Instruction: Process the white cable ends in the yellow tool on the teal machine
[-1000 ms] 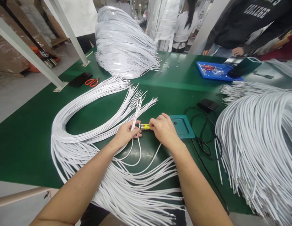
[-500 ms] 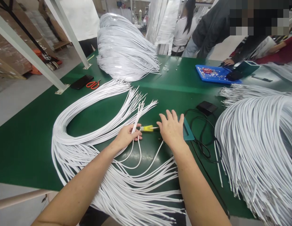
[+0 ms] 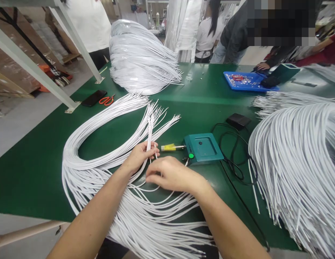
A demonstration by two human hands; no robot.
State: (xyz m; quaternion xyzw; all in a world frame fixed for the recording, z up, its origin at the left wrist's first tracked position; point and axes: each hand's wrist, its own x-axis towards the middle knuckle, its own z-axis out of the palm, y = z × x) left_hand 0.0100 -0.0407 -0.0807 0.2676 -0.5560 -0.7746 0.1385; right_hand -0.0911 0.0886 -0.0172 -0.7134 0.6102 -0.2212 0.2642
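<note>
A big loop of white cables (image 3: 102, 144) lies on the green table (image 3: 27, 169), its loose ends fanned toward the middle. My left hand (image 3: 139, 156) pinches a few cable ends just left of a yellow plug (image 3: 169, 147). The plug sticks out of a small teal box (image 3: 202, 147) that has a green button. My right hand (image 3: 170, 175) hovers palm down over the cables in front of the box, fingers curled toward a cable; whether it grips one is hidden.
A large heap of white cables (image 3: 299, 162) fills the right side, another pile (image 3: 140, 57) sits at the back. Black cords and a black adapter (image 3: 237, 120) lie by the box. Scissors (image 3: 106, 100) and a phone (image 3: 93, 98) rest far left. A blue tray (image 3: 245, 81) and other people stand beyond.
My right hand left the yellow plug and the teal box and swung back left and down over the cables. The plug stays in the box. My left hand keeps its pinch.
</note>
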